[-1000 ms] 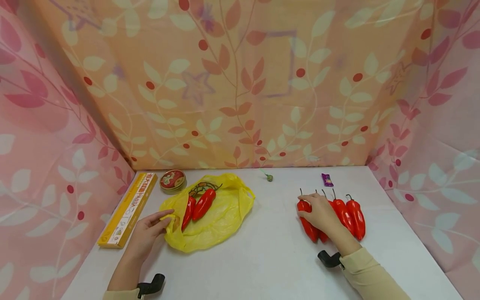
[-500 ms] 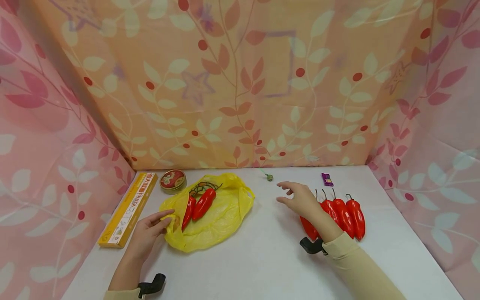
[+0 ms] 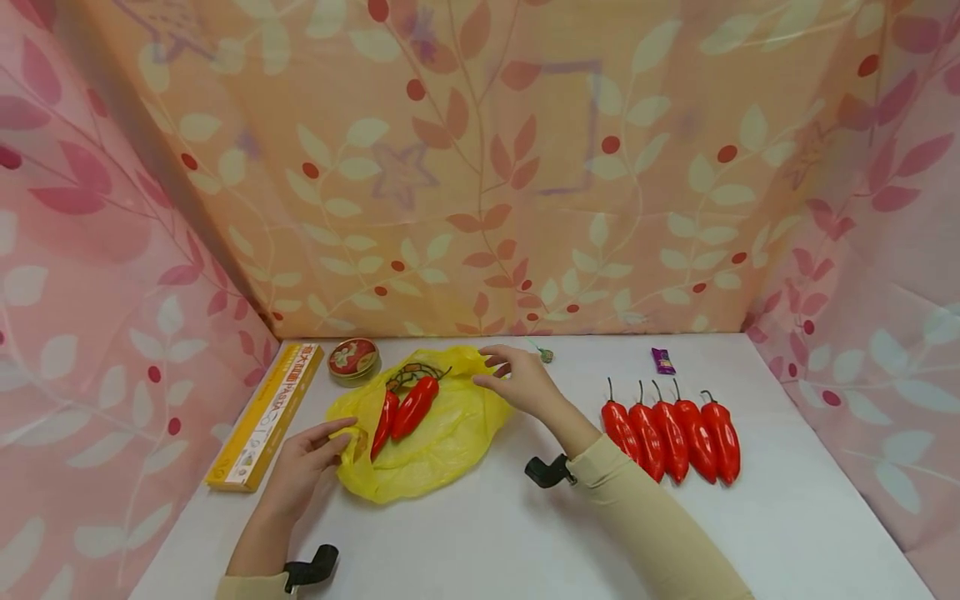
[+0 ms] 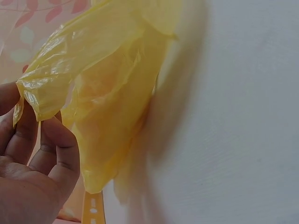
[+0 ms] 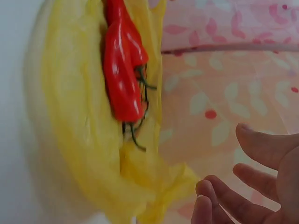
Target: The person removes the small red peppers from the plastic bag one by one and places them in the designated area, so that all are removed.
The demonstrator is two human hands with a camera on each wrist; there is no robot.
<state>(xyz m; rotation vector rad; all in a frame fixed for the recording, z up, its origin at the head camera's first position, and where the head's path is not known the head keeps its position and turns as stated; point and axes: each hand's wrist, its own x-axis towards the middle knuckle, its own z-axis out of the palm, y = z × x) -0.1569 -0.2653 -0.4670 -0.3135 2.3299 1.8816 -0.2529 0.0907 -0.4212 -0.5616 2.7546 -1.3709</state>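
My left hand (image 3: 295, 473) pinches the left edge of a yellow plastic bag (image 3: 457, 442). The left wrist view shows the thin film of the bag (image 4: 105, 60) between thumb and fingers. Two shiny red peppers (image 3: 416, 407) with dark stems lie on the bag, beside a dark netted strip with orange patches (image 3: 411, 372). Over at the bag's far right edge is my right hand (image 3: 522, 385). In the right wrist view its fingers (image 5: 254, 179) are spread and hold nothing. One fingertip is very near a bag corner; contact is unclear.
Several red peppers (image 3: 675, 437) lie in a row at the right. Behind them is a small purple packet (image 3: 663, 361). A green lollipop-like ball (image 3: 547, 356) lies near the back edge. At left are a yellow pasta box (image 3: 266, 417) and a round red tin (image 3: 353, 358).
My right hand has let go of the leftmost red pepper in the row and moved left to the bag's far right edge. My left hand keeps its pinch on the bag.
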